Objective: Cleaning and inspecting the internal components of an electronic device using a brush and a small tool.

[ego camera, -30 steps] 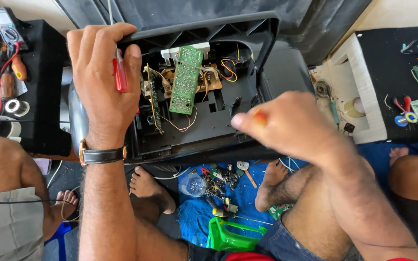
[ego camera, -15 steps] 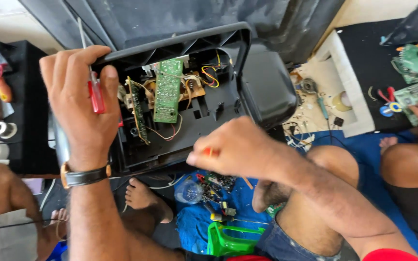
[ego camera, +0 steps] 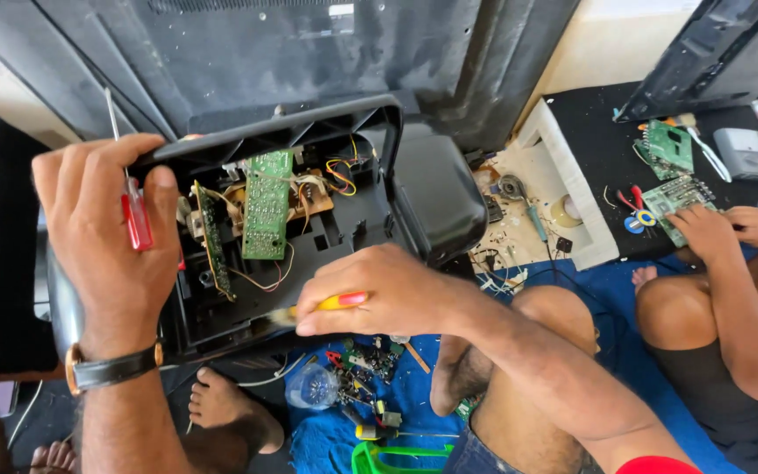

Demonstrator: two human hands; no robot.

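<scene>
I am looking at the open black casing sitting at centre frame, tilted up on its edge with its hollow facing me and its long axis running from lower left to upper right. Inside it, the green circuit board is standing almost upright, long side vertical, with loose wires trailing below.

Compared with a moment ago, the casing is sitting lower and further left in frame, and my right hand is now lying across its lower rim rather than hovering off to the right; I judge that the tool is being brought to the inside.

My right grip is closed on a yellow-handled screwdriver, its shaft pointing left into the casing. My left hand is clamping the casing's upper left rim, with a red-handled screwdriver pinched upright under the thumb.

At the right edge, another person's hands are resting on a board on the black worktop.
</scene>
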